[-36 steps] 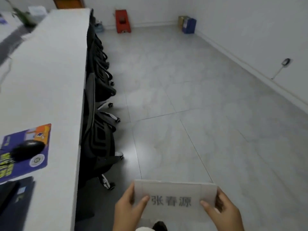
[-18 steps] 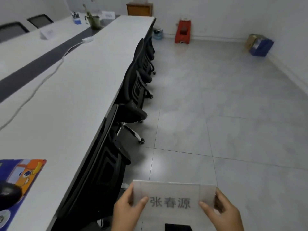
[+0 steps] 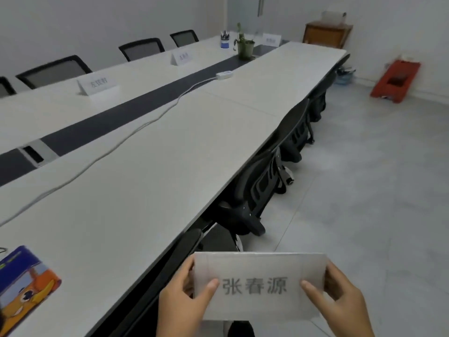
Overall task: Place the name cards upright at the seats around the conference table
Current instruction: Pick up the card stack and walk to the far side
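Head view: nearest, both hands hold one name card off the table's edge, above the floor. The left hand pinches its left end, thumb on the printed face; the right hand pinches the right end the same way. The card's long axis runs left to right, print facing the camera. The table lies up and to the left of the card, so the left hand is the nearer one to it; the placement likely means carrying the card leftward over a chair tucked under the edge. Farther off, across the dark centre strip, a placed card stands upright, another beyond it. By a potted plant, a cup holds pens.
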`<state>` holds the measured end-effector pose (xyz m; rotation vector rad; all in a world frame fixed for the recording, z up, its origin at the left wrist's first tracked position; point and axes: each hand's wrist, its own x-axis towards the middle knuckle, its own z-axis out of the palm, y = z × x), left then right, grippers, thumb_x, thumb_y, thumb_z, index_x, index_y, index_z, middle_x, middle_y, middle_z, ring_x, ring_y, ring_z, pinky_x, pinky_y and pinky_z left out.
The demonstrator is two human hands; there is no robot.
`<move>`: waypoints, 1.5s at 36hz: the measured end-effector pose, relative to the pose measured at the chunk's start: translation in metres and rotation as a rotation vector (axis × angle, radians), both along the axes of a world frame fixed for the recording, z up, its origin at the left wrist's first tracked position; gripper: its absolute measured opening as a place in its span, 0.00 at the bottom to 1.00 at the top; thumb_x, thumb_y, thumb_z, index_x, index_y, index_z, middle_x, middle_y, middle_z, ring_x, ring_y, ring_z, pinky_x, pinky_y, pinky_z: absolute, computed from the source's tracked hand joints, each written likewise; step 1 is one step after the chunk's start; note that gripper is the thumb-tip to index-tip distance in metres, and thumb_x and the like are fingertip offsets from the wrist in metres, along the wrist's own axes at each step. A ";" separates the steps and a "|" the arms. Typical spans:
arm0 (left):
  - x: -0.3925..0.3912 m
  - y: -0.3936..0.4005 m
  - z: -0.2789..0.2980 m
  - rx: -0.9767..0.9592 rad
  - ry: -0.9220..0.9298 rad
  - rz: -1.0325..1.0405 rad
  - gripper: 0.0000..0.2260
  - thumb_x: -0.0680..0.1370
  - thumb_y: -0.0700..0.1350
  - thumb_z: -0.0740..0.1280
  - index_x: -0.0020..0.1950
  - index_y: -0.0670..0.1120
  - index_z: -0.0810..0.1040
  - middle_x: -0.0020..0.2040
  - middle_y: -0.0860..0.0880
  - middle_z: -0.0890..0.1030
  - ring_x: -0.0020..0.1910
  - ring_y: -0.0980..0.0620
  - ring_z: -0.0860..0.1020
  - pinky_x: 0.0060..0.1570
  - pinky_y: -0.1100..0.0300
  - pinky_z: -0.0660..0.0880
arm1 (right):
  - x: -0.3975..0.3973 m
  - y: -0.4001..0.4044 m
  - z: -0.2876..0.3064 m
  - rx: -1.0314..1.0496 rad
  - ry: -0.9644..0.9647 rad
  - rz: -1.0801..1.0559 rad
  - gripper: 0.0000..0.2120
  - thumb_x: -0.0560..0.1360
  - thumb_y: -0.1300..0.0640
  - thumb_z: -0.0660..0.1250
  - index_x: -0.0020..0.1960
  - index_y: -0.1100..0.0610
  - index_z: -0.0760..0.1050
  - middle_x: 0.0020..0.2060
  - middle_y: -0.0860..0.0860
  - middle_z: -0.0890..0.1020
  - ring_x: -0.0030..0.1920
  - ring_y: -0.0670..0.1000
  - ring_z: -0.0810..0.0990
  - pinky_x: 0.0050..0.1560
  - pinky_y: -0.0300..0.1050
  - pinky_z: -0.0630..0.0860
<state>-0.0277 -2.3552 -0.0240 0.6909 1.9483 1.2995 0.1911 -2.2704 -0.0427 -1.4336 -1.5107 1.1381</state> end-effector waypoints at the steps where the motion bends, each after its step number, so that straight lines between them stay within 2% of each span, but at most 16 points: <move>1: -0.005 0.016 0.007 0.045 0.018 0.013 0.22 0.65 0.37 0.74 0.51 0.57 0.74 0.42 0.60 0.77 0.44 0.60 0.76 0.45 0.63 0.73 | -0.006 0.021 0.005 0.027 -0.006 0.041 0.25 0.62 0.72 0.72 0.54 0.54 0.74 0.32 0.30 0.81 0.37 0.31 0.79 0.39 0.22 0.73; 5: -0.034 0.072 0.029 0.133 0.066 0.074 0.22 0.66 0.40 0.73 0.48 0.62 0.69 0.42 0.61 0.75 0.43 0.65 0.74 0.34 0.74 0.72 | -0.040 0.097 0.032 0.149 -0.021 0.218 0.24 0.64 0.70 0.72 0.49 0.44 0.74 0.38 0.29 0.81 0.39 0.34 0.80 0.40 0.25 0.75; 13: -0.102 0.132 0.029 0.140 0.201 0.254 0.19 0.70 0.39 0.70 0.45 0.62 0.68 0.44 0.63 0.75 0.45 0.64 0.74 0.40 0.71 0.69 | -0.157 0.192 0.052 0.170 -0.022 0.561 0.19 0.68 0.57 0.70 0.52 0.41 0.68 0.44 0.44 0.80 0.49 0.39 0.77 0.43 0.35 0.76; 20: -0.152 0.166 -0.016 0.002 0.173 0.494 0.17 0.70 0.40 0.70 0.54 0.52 0.68 0.43 0.59 0.76 0.48 0.50 0.77 0.46 0.59 0.72 | -0.260 0.256 0.014 -0.013 0.050 0.727 0.17 0.69 0.56 0.70 0.50 0.40 0.67 0.48 0.41 0.76 0.50 0.43 0.76 0.43 0.31 0.75; 23: -0.159 0.182 -0.037 -0.060 0.121 0.568 0.22 0.69 0.40 0.72 0.59 0.48 0.67 0.46 0.51 0.79 0.50 0.47 0.78 0.47 0.59 0.73 | -0.280 0.278 -0.011 -0.124 0.087 0.731 0.22 0.69 0.55 0.71 0.59 0.48 0.67 0.56 0.51 0.77 0.58 0.53 0.75 0.58 0.54 0.74; 25: -0.162 0.192 -0.050 -0.093 0.094 0.604 0.25 0.68 0.39 0.72 0.60 0.47 0.67 0.46 0.47 0.80 0.49 0.47 0.79 0.46 0.61 0.74 | -0.289 0.288 -0.023 -0.145 0.094 0.701 0.23 0.69 0.58 0.71 0.60 0.47 0.66 0.59 0.55 0.75 0.60 0.56 0.73 0.61 0.59 0.71; 29: -0.169 0.212 -0.066 -0.146 0.086 0.634 0.27 0.67 0.39 0.73 0.63 0.45 0.67 0.43 0.48 0.80 0.46 0.48 0.79 0.40 0.70 0.72 | -0.305 0.307 -0.035 -0.142 0.108 0.651 0.22 0.62 0.51 0.69 0.54 0.47 0.68 0.55 0.56 0.76 0.57 0.57 0.74 0.54 0.38 0.73; 31: -0.171 0.216 -0.069 -0.167 0.071 0.630 0.28 0.67 0.40 0.73 0.64 0.45 0.66 0.47 0.45 0.81 0.49 0.48 0.80 0.47 0.67 0.73 | -0.310 0.313 -0.041 -0.157 0.087 0.641 0.20 0.60 0.50 0.67 0.51 0.43 0.68 0.54 0.55 0.76 0.56 0.56 0.74 0.45 0.24 0.70; 33: -0.174 0.219 -0.067 -0.174 0.072 0.613 0.27 0.69 0.40 0.72 0.65 0.45 0.65 0.53 0.42 0.80 0.55 0.48 0.78 0.56 0.60 0.73 | -0.311 0.317 -0.043 -0.168 0.058 0.642 0.20 0.62 0.50 0.67 0.52 0.45 0.68 0.53 0.55 0.75 0.56 0.57 0.74 0.46 0.28 0.71; 37: -0.176 0.217 -0.061 -0.219 0.171 0.520 0.22 0.73 0.43 0.68 0.64 0.46 0.66 0.50 0.48 0.76 0.50 0.53 0.74 0.44 0.72 0.69 | -0.307 0.320 -0.043 -0.082 -0.040 0.668 0.29 0.64 0.42 0.64 0.62 0.52 0.67 0.57 0.52 0.71 0.60 0.54 0.69 0.60 0.53 0.69; 39: -0.178 0.213 -0.060 -0.259 0.294 0.494 0.20 0.73 0.45 0.67 0.63 0.47 0.68 0.52 0.51 0.70 0.53 0.55 0.70 0.50 0.71 0.63 | -0.305 0.320 -0.042 -0.014 -0.066 0.672 0.36 0.60 0.36 0.59 0.64 0.54 0.66 0.61 0.52 0.70 0.63 0.52 0.67 0.62 0.55 0.69; 42: -0.181 0.207 -0.071 -0.262 0.373 0.423 0.18 0.74 0.46 0.65 0.63 0.45 0.70 0.59 0.55 0.66 0.60 0.59 0.66 0.57 0.73 0.59 | -0.303 0.319 -0.034 -0.001 -0.074 0.634 0.28 0.58 0.35 0.56 0.56 0.42 0.70 0.59 0.50 0.74 0.63 0.55 0.70 0.50 0.42 0.70; 44: -0.180 0.208 -0.076 -0.301 0.469 0.414 0.17 0.76 0.49 0.60 0.62 0.43 0.72 0.61 0.54 0.73 0.60 0.60 0.70 0.56 0.73 0.63 | -0.303 0.319 -0.029 0.052 -0.105 0.590 0.16 0.59 0.36 0.55 0.46 0.31 0.71 0.59 0.51 0.76 0.62 0.55 0.71 0.44 0.33 0.70; 47: -0.178 0.214 -0.073 -0.287 0.516 0.432 0.24 0.79 0.56 0.44 0.54 0.44 0.74 0.51 0.48 0.83 0.52 0.57 0.72 0.51 0.68 0.69 | -0.303 0.320 -0.024 0.115 -0.117 0.523 0.11 0.59 0.36 0.55 0.41 0.26 0.70 0.57 0.43 0.78 0.57 0.54 0.75 0.42 0.17 0.64; 50: -0.179 0.214 -0.066 -0.237 0.580 0.489 0.23 0.78 0.57 0.40 0.53 0.47 0.69 0.56 0.53 0.73 0.51 0.57 0.71 0.46 0.68 0.71 | -0.309 0.312 -0.003 0.177 -0.063 0.527 0.11 0.61 0.37 0.55 0.42 0.28 0.70 0.53 0.27 0.75 0.52 0.35 0.73 0.44 0.14 0.62; 54: -0.184 0.204 -0.044 -0.065 0.481 0.633 0.15 0.74 0.55 0.50 0.55 0.51 0.69 0.56 0.49 0.81 0.53 0.58 0.72 0.42 0.71 0.72 | -0.322 0.300 0.029 0.303 0.039 0.565 0.21 0.64 0.41 0.56 0.51 0.46 0.76 0.51 0.42 0.81 0.47 0.21 0.68 0.46 0.14 0.62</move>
